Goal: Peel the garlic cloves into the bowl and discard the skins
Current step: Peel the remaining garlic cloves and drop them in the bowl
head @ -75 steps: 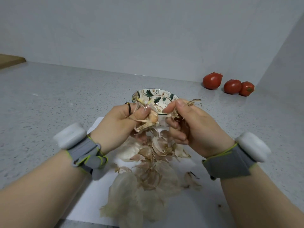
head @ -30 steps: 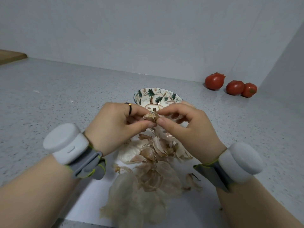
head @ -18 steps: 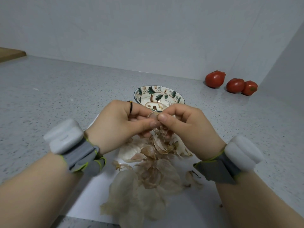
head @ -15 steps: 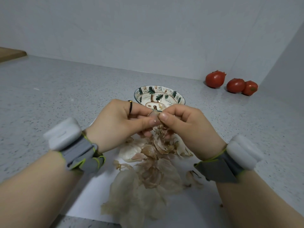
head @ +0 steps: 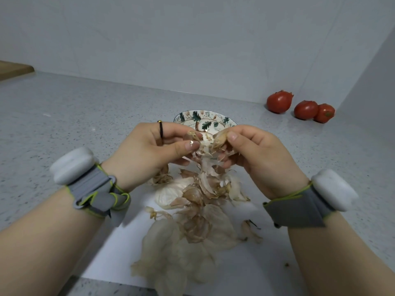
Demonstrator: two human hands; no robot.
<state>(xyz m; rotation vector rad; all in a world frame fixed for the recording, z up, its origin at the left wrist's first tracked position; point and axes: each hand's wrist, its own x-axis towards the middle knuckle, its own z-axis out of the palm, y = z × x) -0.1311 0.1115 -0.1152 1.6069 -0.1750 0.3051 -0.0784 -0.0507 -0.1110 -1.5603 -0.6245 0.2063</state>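
Note:
My left hand [head: 149,150] and my right hand [head: 256,154] meet in front of the leaf-patterned bowl [head: 192,120], both pinching a garlic clove [head: 205,142] whose papery skin is split open between the thumbs. Loose skin strips hang down from it. Under the hands lies a heap of garlic skins [head: 192,227] with a partly broken garlic bulb [head: 171,193] on a white sheet [head: 256,270]. Most of the bowl's inside is hidden behind my fingers.
Three red tomatoes [head: 305,108] sit at the back right corner by the wall. A wooden board [head: 12,69] shows at the far left edge. The grey speckled counter [head: 74,116] stretches to the left and right of the white sheet.
My thumbs have drawn apart, tearing the clove's skin open where the fingertips were pressed together half a second ago. The hands have stayed in front of the bowl.

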